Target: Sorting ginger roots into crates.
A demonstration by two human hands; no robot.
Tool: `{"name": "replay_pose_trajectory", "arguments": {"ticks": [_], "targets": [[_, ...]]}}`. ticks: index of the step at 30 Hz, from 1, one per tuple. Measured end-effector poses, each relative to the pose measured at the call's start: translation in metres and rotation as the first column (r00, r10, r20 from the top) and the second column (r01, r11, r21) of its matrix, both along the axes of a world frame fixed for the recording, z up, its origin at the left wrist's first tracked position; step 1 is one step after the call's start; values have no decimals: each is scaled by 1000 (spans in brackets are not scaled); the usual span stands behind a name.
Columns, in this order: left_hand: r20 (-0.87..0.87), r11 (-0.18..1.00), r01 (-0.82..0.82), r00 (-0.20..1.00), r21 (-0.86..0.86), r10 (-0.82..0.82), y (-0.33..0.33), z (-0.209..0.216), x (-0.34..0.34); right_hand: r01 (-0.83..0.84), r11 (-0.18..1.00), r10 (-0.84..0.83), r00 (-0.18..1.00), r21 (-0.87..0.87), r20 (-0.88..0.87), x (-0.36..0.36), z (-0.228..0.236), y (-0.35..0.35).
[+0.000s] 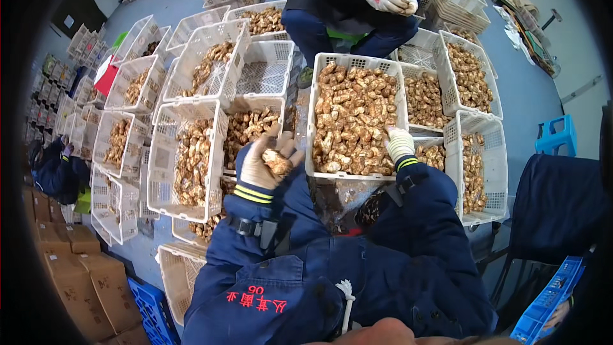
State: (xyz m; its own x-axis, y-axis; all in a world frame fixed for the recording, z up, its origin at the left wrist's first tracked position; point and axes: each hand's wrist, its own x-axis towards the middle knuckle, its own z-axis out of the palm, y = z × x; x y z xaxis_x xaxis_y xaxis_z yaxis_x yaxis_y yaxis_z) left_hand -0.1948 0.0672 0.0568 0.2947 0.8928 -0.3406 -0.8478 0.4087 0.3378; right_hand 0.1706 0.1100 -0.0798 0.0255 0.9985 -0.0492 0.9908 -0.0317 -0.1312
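Note:
My left hand (258,165), in a pale knit glove, is turned palm up with its fingers curled around a brown-and-cream mushroom (277,163). It is just left of a large white crate (359,59) heaped with similar mushrooms (354,118). Over that crate's right wall reaches my right hand (401,144), also gloved. Its bent fingertips touch the mushrooms by the wall; what they pinch, if anything, is hidden.
White crates (185,201) of sorted mushrooms stand stacked on the left, with more crates (476,167) on the right. Opposite me sits a person with gloved hands (391,0). Cardboard boxes (83,281) fill the lower left. A blue stool (557,135) is at the right.

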Motion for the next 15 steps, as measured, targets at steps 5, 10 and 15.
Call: {"name": "replay_pose_trajectory", "arguments": {"ticks": [5, 10, 15], "targets": [[-89, 968, 157, 980, -195, -177, 19, -43, 85, -113, 992, 110, 993, 52, 51, 13, -16, 15], [-154, 950, 264, 945, -169, -290, 32, -71, 107, 10, 997, -24, 985, 81, 169, 24, -48, 35], [-203, 962, 229, 945, -148, -257, 29, -76, 101, 56, 997, -52, 996, -56, 67, 9, -14, 52]]}}
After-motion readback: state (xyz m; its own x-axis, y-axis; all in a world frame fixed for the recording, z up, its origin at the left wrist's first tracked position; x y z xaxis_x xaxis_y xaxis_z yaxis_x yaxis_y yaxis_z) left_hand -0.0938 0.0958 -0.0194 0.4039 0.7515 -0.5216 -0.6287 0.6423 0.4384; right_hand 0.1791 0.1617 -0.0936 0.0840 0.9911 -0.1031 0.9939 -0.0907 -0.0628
